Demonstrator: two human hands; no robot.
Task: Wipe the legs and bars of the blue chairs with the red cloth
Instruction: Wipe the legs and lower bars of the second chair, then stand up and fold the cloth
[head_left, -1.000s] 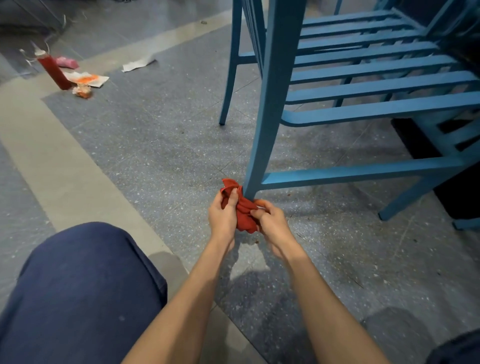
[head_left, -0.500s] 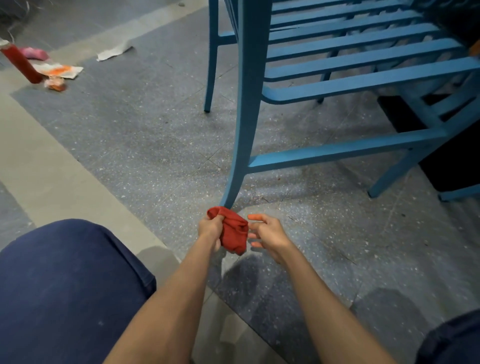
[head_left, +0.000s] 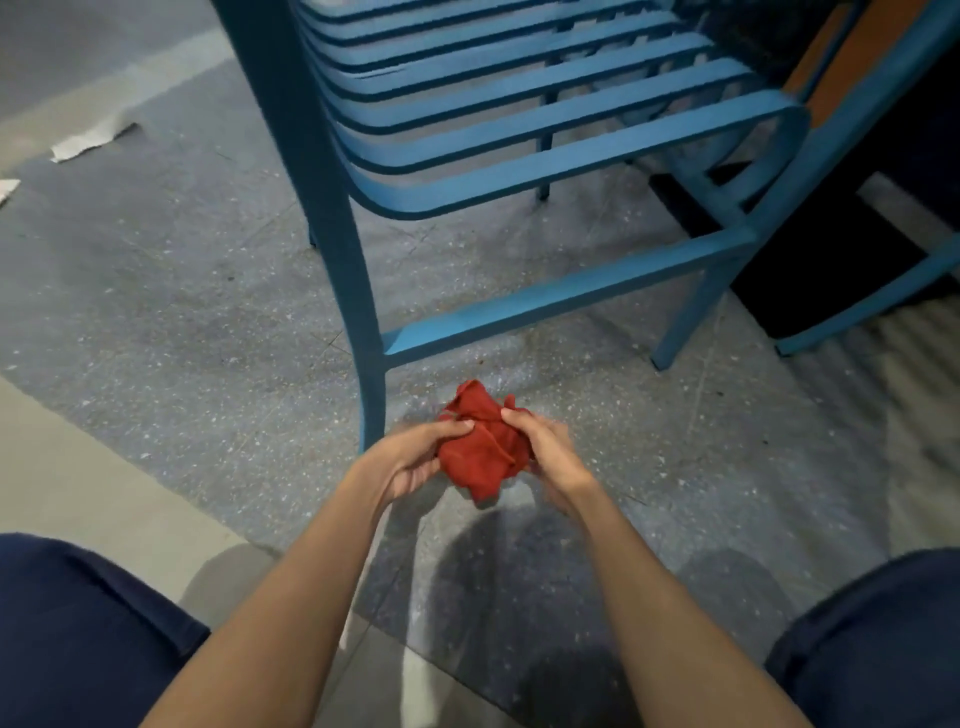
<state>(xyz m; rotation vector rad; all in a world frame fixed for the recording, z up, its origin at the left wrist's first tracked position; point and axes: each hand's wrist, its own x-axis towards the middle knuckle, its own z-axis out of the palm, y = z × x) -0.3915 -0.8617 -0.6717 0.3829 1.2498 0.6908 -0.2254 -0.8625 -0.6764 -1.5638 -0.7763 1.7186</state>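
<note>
at the centre of the frame, just below the middle, a person's two bare hands hold a bunched red cloth (head_left: 480, 449) above a speckled grey floor (head_left: 182, 322). the left hand (head_left: 410, 457) cups the cloth from the left, thumb laid across its top; the right hand (head_left: 548, 449) closes on it from the right, fingers curled into the folds, so both hands grasp the cloth. most of the right hand's fingers are hidden behind the fabric. the cloth is crumpled into a rough ball, deep red, with a stitched hem showing across its front and loose corners sticking up at the top and hanging at the bottom. it sits just right of the foot of a blue chair leg (head_left: 337, 249) and is not touching it.

the blue chair (head_left: 519, 124) fills the upper middle of the frame, its top cut off by the upper edge; its slatted seat and a low side bar (head_left: 566, 293) are seen. a second blue frame (head_left: 878, 291) at the right edge is only partly in view against a dark area, and what it belongs to is hard to make out. two scraps of white paper (head_left: 91, 140) lie at the upper left, one cut by the frame edge. two knees in dark blue cloth (head_left: 78, 634) occupy the lower corners, both cropped. a paler floor band (head_left: 78, 493) runs along the left side.
</note>
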